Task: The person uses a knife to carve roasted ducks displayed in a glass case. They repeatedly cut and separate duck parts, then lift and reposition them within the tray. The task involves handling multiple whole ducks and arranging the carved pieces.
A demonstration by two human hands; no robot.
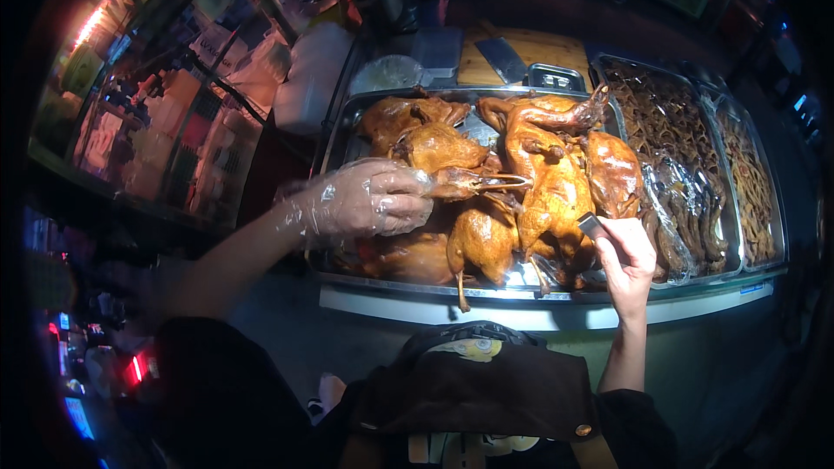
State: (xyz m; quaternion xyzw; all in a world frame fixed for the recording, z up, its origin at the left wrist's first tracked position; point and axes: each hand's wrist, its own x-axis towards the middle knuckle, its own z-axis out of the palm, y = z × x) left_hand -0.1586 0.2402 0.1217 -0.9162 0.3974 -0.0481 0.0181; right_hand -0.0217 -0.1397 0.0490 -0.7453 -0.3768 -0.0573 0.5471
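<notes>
My left hand (382,198), in a clear plastic glove, is closed around a browned roast duck's head (456,182). Its slim, bill-like end points right over the other birds. In my bare right hand (627,260), a small dark block with a pale edge (593,226) is pinched between thumb and fingers. What kind of thing the block is, I cannot make out. It is held above the right part of a metal tray (382,280) of glossy roast ducks. One whole duck (556,195) lies lengthwise there, close to my right hand.
Right of the ducks are trays of dark braised pieces (656,113), partly under plastic film (686,208). Behind the ducks, a cleaver (501,59) rests on a wooden board (560,50) beside a small metal container (556,78). A glass-sided stall (174,113) stands at left.
</notes>
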